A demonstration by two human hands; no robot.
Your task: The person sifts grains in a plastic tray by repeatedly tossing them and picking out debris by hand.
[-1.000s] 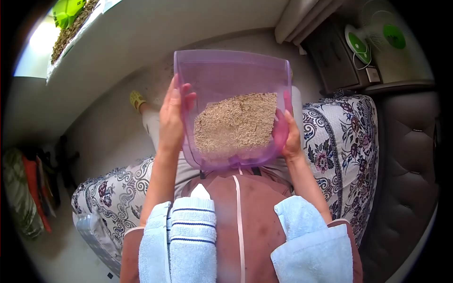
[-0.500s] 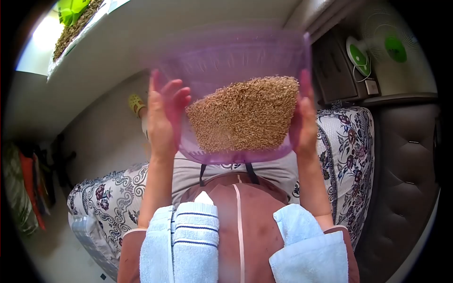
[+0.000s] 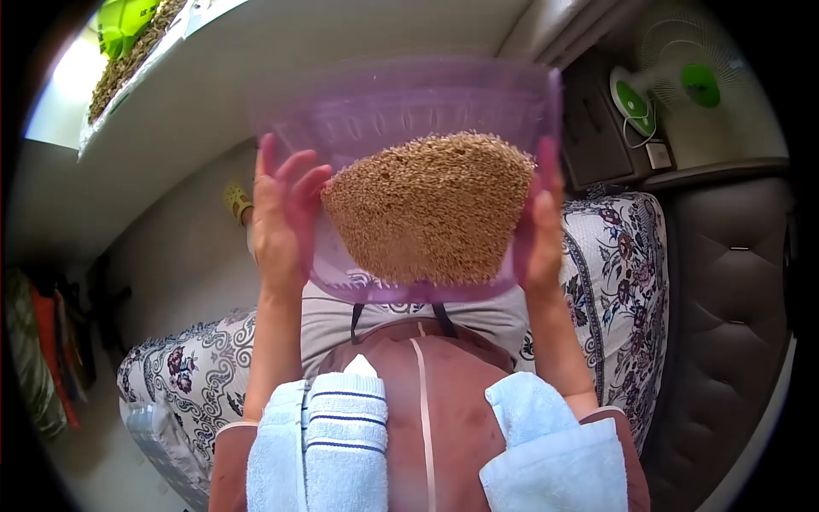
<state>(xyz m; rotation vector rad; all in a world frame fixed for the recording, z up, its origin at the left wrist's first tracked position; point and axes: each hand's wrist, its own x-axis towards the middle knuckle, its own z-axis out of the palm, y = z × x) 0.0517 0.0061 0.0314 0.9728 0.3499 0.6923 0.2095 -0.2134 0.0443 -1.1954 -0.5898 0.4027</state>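
Observation:
Between my two hands is a see-through purple plastic basin (image 3: 384, 111), held up in front of my body above my lap. A heap of brown grain (image 3: 435, 209) lies over its bottom, reaching nearer to the right wall than the far edge. My left hand (image 3: 281, 222) grips the left side, and its fingers show pink through the plastic. On the opposite side my right hand (image 3: 543, 239) clasps the wall, with part of its fingers hidden behind it. The far rim is blurred.
Flower-patterned bedding (image 3: 614, 273) lies under me, beside a dark padded headboard (image 3: 725, 282). A fan (image 3: 701, 85) stands at the upper right. At the upper left, a ledge holds more brown material (image 3: 128, 68) and a bright green object (image 3: 124, 30). A blue towel (image 3: 345, 435) hangs over my chest.
The basin and both hands have shifted slightly left and toward me. The grain has spread a little wider to the left in the basin.

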